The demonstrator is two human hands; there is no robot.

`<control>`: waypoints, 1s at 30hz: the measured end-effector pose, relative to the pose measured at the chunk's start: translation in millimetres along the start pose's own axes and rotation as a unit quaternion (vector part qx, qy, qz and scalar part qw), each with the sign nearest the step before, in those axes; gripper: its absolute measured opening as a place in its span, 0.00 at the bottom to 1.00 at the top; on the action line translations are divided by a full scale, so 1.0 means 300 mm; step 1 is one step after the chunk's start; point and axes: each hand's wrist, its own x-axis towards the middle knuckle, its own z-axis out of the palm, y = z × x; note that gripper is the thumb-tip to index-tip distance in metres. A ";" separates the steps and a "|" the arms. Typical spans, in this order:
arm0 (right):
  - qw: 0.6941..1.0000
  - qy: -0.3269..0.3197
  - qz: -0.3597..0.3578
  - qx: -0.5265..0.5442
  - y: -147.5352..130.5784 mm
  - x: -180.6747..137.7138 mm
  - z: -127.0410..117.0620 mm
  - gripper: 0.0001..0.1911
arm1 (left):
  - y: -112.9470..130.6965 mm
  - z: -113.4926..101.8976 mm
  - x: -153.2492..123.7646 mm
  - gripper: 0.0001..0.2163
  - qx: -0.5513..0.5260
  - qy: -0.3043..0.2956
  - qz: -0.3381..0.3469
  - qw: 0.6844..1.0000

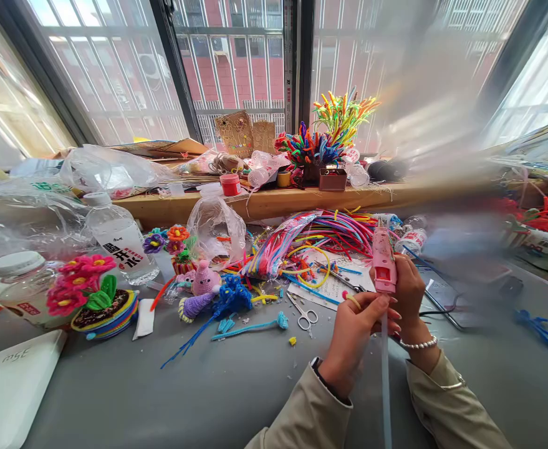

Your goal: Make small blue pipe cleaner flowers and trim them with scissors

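A pink hot glue gun [385, 252] points away from me, with its nozzle uppermost in the picture. My right hand [408, 290] is closed around its right side. My left hand [358, 337] pinches a long translucent glue stick [386, 386] right behind the gun's rear end; the stick hangs down past the frame's lower edge. How far it sits inside the gun is hidden. To the left of my hands lie small scissors [304, 313], a light-blue pipe-cleaner piece [250, 327] and a dark-blue pipe-cleaner bundle [231, 296].
Bundled pipe cleaners [297, 240] spread behind my hands. Leftward stand a flower pot ornament [108, 315], a pink plush figure [206, 279], a water bottle [121, 240] and a white device [21, 380]. A wooden ledge [171, 206] runs along the window. The right side is blurred.
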 end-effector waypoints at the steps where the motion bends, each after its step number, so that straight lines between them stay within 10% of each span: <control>1: 1.000 0.002 0.006 -0.002 0.001 0.001 -0.003 0.01 | 0.000 0.001 -0.002 0.16 0.004 -0.011 -0.008 1.000; 30: 0.998 -0.025 -0.051 -0.006 -0.023 0.003 -0.004 0.05 | 0.012 0.001 -0.015 0.12 -0.018 0.025 0.018 0.999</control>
